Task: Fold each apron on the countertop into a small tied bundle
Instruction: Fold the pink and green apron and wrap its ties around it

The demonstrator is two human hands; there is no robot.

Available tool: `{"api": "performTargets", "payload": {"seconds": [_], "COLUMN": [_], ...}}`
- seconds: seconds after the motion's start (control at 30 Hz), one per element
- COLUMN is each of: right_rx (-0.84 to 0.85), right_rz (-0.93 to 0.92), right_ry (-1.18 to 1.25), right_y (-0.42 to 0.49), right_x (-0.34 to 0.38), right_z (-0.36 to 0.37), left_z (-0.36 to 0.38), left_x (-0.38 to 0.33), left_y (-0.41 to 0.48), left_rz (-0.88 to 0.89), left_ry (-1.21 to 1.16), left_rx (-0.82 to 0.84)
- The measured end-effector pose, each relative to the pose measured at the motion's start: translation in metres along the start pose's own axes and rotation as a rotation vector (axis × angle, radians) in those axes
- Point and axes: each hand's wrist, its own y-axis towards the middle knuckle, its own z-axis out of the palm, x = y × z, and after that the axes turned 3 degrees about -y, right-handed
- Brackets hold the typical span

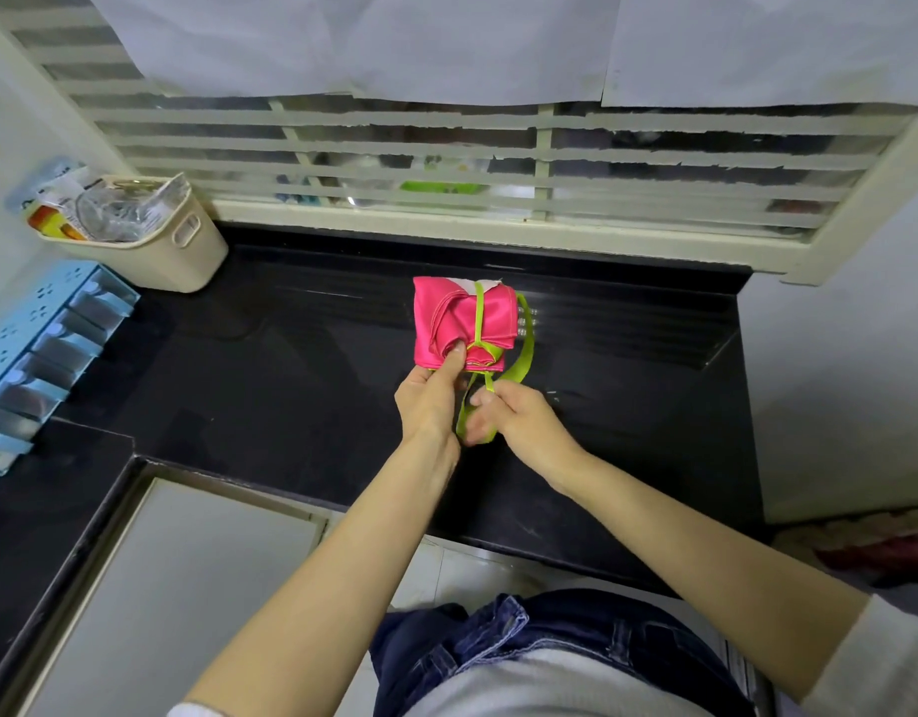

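While left hand (428, 401) pinches apron bundle (446, 313) at near edge, right hand (514, 419) pinching green strap (525, 354), wrapped near-to-far round bundle.

Both bare forearms reach forward and converge, hands just beside each other. The left hand (430, 403) is back-up, its thumb laid on the near edge of the apron bundle (462, 318), other fingers hidden beneath. The right hand (516, 416) has its fingers curled, gripping the green strap (521, 354).

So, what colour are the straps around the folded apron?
Lime green straps, against the bright pink apron; the head view shows this.
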Motion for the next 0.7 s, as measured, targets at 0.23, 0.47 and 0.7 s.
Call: {"api": "performTargets", "payload": {"seconds": [0.23,0.47,0.7], "right_rx": [0.023,-0.063,-0.105], "right_rz": [-0.307,-0.368,-0.401], "right_ry": [-0.926,-0.935,-0.716], "right_y": [-0.021,-0.003,0.016], "right_x": [0.033,0.054,0.056], "right_z": [-0.026,-0.050,-0.079], "left_z": [-0.020,-0.028,-0.034], "left_x": [0.009,0.019,0.016], "left_y": [0.008,0.003,-0.006], "left_rz": [0.132,0.201,0.217], "left_ry": [0.130,0.255,0.304], "left_rx": [-0.006,0.116,0.312]}}
